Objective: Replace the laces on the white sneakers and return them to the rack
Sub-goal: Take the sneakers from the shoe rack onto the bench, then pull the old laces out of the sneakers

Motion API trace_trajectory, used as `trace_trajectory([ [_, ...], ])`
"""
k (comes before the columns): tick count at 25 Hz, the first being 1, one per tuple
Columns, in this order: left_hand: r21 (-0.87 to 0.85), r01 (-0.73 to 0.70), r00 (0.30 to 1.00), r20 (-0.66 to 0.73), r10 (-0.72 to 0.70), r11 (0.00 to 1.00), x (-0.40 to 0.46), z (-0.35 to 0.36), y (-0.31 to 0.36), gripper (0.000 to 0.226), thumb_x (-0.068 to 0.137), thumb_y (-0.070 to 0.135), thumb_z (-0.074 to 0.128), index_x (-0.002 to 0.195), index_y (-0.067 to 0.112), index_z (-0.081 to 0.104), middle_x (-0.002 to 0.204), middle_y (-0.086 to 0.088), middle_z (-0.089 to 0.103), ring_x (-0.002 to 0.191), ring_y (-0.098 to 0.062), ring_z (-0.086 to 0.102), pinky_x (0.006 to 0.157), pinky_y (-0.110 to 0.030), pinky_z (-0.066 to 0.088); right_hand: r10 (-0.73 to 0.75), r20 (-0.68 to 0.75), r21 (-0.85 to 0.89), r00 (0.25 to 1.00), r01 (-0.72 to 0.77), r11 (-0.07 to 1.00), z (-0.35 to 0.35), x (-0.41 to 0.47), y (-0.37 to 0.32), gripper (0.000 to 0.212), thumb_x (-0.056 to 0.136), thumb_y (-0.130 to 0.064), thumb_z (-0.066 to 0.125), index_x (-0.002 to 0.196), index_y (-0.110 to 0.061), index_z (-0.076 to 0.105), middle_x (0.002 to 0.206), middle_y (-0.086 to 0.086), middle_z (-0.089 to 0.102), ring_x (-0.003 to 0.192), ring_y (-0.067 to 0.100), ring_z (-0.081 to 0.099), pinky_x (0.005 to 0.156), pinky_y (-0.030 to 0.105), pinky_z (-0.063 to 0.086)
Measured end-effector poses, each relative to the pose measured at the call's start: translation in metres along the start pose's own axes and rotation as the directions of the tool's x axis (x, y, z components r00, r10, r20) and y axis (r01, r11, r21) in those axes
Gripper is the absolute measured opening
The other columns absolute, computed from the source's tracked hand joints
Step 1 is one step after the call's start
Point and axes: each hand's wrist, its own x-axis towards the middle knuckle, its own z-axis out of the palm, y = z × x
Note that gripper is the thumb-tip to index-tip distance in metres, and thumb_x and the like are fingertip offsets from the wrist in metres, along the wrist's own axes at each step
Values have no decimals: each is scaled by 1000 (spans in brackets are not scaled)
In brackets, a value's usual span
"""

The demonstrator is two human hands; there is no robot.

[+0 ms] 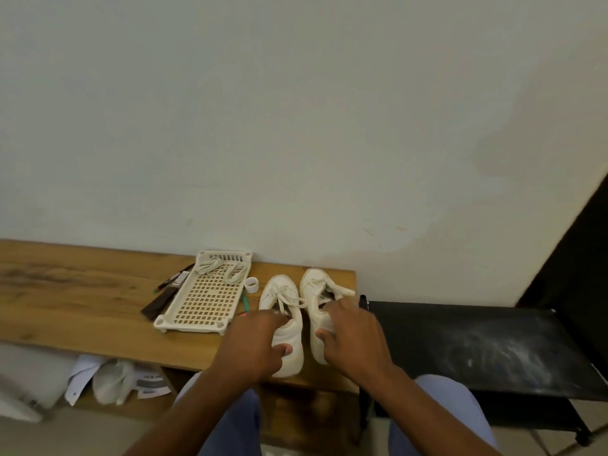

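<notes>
Two white sneakers stand side by side on the wooden bench (82, 311), toes toward the wall. My left hand (253, 343) grips the heel of the left sneaker (281, 297), fingers over its collar and thumb on the outer side. My right hand (352, 334) grips the heel part of the right sneaker (314, 287), fingers inside its opening and thumb on the inner side. Both shoes are laced with white laces. A cream perforated plastic rack (205, 299) lies left of the shoes, with a bundle of white laces (223, 269) at its far end.
A small white ring (251, 284) and a green pen (246, 302) lie between rack and shoes. Pens and a dark flat object (164, 299) sit left of the rack. A black metal stand (477, 343) adjoins the bench on the right. Bags lie under the bench.
</notes>
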Motion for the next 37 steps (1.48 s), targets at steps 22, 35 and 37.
trace_trajectory([
  [22,-447,180,964,-96,-247,876,17,81,-8,58,85,17,76,139,28,59,143,9,58,128,-14,56,109,-32,46,34,-17,96,999,-32,995,71,9,40,46,97,-39,63,139,-20,59,135,1,63,109,20,66,88,30,56],
  [35,-214,-21,996,-84,3,977,5,50,4,47,93,37,62,139,33,58,140,16,60,129,-4,53,107,-21,37,132,-145,276,981,-89,957,77,13,47,31,101,-44,58,119,-22,72,128,-2,61,103,12,62,77,20,50],
  [37,-242,-18,995,-98,-7,970,5,52,2,45,93,38,62,137,34,60,138,16,61,127,-4,54,106,-22,40,130,-150,299,980,-80,951,80,11,50,29,102,-43,58,118,-24,72,129,-4,61,101,7,60,74,12,45],
])
